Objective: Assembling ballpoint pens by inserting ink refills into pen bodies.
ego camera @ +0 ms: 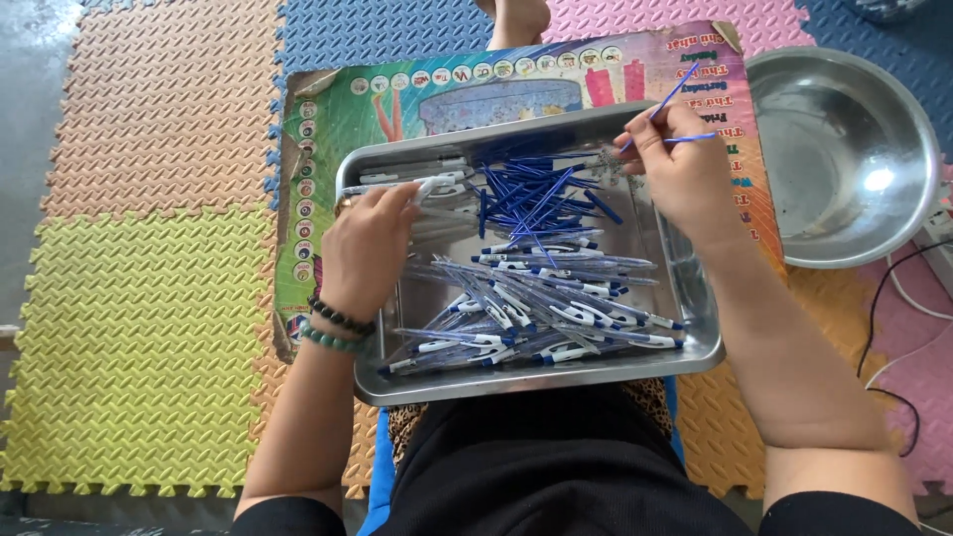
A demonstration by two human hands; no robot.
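Note:
A steel tray (pixel 695 308) rests on my lap. It holds a heap of clear pen barrels with blue and white tips (pixel 536 308) at the front and a pile of thin blue ink refills (pixel 536 194) at the back. My left hand (pixel 365 248) reaches into the tray's left side, its fingers on a clear pen barrel (pixel 429 187). At the tray's far right corner my right hand (pixel 680 164) pinches two blue refills (pixel 675 94) that stick up and to the right.
A round steel bowl (pixel 844 149) sits to the right of the tray. A colourful printed board (pixel 397 99) lies under the tray on foam puzzle mats (pixel 149 298). A black cable (pixel 884 328) runs along the right. Someone's foot (pixel 516 18) shows at the top.

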